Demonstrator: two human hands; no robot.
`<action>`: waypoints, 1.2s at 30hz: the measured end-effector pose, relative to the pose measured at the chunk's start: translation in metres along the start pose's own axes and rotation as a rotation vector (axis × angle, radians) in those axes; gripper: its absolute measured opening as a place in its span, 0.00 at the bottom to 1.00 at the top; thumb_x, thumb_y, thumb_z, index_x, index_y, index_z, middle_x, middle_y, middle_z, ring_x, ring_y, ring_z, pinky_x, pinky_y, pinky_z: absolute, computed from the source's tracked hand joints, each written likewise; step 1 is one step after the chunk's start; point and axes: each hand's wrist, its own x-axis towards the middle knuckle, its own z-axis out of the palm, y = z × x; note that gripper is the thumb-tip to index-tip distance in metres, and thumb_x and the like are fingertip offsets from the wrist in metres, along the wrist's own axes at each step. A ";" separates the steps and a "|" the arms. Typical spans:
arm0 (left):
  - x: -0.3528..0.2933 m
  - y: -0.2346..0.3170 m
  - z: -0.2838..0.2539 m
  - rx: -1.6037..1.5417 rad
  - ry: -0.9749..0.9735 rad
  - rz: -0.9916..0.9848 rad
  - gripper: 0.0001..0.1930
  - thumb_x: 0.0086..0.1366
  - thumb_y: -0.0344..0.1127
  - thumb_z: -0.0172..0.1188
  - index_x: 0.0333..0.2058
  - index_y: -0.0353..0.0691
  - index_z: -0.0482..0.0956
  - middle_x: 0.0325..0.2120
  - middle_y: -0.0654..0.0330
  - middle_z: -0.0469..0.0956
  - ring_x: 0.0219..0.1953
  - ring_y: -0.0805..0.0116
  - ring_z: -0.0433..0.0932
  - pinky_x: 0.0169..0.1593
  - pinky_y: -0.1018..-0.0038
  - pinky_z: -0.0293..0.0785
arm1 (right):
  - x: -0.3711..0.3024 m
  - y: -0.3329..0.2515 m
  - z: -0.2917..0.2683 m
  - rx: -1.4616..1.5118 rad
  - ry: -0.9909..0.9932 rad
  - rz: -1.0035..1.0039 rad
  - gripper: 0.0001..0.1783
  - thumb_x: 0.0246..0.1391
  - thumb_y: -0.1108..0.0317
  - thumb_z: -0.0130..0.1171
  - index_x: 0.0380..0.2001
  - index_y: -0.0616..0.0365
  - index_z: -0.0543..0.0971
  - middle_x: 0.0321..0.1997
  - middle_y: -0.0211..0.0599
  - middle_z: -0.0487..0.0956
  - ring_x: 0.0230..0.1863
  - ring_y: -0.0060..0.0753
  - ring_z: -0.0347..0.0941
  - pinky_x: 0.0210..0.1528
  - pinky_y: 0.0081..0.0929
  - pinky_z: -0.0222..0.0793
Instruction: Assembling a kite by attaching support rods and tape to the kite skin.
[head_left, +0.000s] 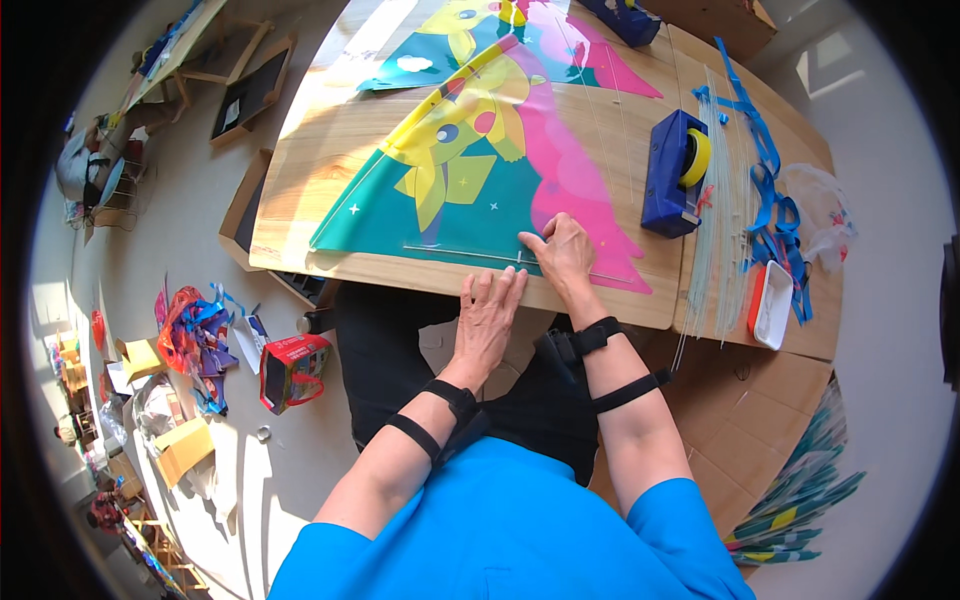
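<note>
A triangular kite sheet point(385, 215) in green and pink, printed with a yellow cartoon animal, lies on the wooden table in front of me. A thin pale rod point(455, 252) runs along its near edge, with a small clear fitting point(519, 258) near its middle. My right hand point(562, 248) rests on the sheet over the rod, fingers curled under and thumb pointing left beside the fitting. What its fingers hold is hidden. My left hand point(487, 315) lies at the table's near edge, fingers stretched out flat towards the sheet's border, holding nothing.
Right of the sheet stand a blue tape dispenser point(672, 172) with yellow tape, a bundle of thin rods point(712, 230), blue ribbon point(765, 190) and a small white-and-red tray point(771, 305). Another kite sheet point(410, 65) lies farther back. Cardboard boxes and a red bag point(293, 372) sit on the floor.
</note>
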 end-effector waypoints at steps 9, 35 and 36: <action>-0.002 -0.013 -0.015 -0.254 0.089 0.127 0.25 0.54 0.28 0.57 0.54 0.44 0.73 0.56 0.59 0.66 0.58 0.59 0.65 0.65 0.56 0.50 | 0.004 0.015 -0.015 0.366 0.191 0.014 0.12 0.53 0.66 0.63 0.25 0.63 0.75 0.25 0.48 0.79 0.31 0.51 0.77 0.36 0.43 0.72; 0.185 0.118 -0.018 -0.158 -0.057 0.521 0.24 0.68 0.35 0.46 0.63 0.48 0.67 0.63 0.66 0.64 0.69 0.55 0.52 0.69 0.51 0.40 | 0.055 0.137 -0.175 0.670 0.107 0.343 0.11 0.50 0.64 0.68 0.27 0.62 0.83 0.19 0.25 0.75 0.20 0.14 0.65 0.21 0.16 0.57; 0.184 0.118 -0.015 -0.152 -0.040 0.529 0.24 0.68 0.35 0.46 0.63 0.48 0.67 0.63 0.66 0.64 0.69 0.55 0.52 0.69 0.51 0.39 | 0.046 0.137 -0.174 0.719 0.090 0.380 0.11 0.50 0.63 0.68 0.26 0.61 0.83 0.18 0.23 0.74 0.20 0.13 0.64 0.21 0.15 0.56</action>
